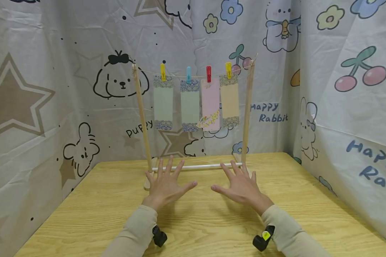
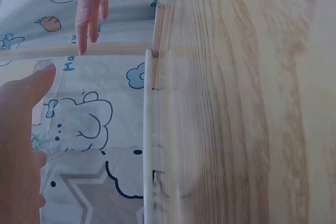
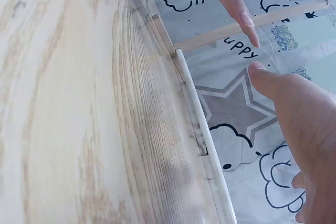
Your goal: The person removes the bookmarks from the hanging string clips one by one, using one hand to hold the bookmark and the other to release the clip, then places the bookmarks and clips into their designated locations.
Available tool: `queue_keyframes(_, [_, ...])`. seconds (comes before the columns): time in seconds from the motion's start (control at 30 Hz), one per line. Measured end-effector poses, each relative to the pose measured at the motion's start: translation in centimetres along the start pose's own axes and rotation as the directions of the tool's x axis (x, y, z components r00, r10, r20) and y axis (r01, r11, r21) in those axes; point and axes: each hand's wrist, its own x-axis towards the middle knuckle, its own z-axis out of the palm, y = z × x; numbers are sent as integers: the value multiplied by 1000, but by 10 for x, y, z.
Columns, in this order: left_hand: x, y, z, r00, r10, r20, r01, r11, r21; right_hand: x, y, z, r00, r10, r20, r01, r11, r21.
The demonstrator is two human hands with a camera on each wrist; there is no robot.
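Note:
My left hand (image 1: 164, 187) and right hand (image 1: 241, 185) hover over the table with fingers spread, and neither holds anything. In front of them stands a wooden frame with a left post (image 1: 141, 117), a right post (image 1: 248, 114) and a white rod (image 1: 202, 166) across the bottom. A string (image 1: 197, 76) runs between the post tops. From it hang two pale green cards (image 1: 163, 101) (image 1: 190, 103), a pink card (image 1: 210, 100) with flowers and a beige card (image 1: 229, 100). Yellow (image 1: 163, 72), blue (image 1: 188, 75), red (image 1: 208, 74) and yellow (image 1: 228, 70) clothespins hold them, left to right.
A light wooden table (image 1: 193, 228) lies under the hands. Printed curtains (image 1: 67, 35) with cartoon animals, stars and cherries enclose its back and sides. Wooden feet (image 1: 149, 180) support the frame's posts. Black wrist cameras (image 1: 159, 236) are strapped to both sleeves.

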Motion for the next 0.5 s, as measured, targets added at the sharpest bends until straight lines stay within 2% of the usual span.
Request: queue_keyframes(0.5, [1, 0, -2, 1000, -3, 6, 4, 1000, -17, 2, 2, -1, 1000, 2, -2, -2, 1000, -5])
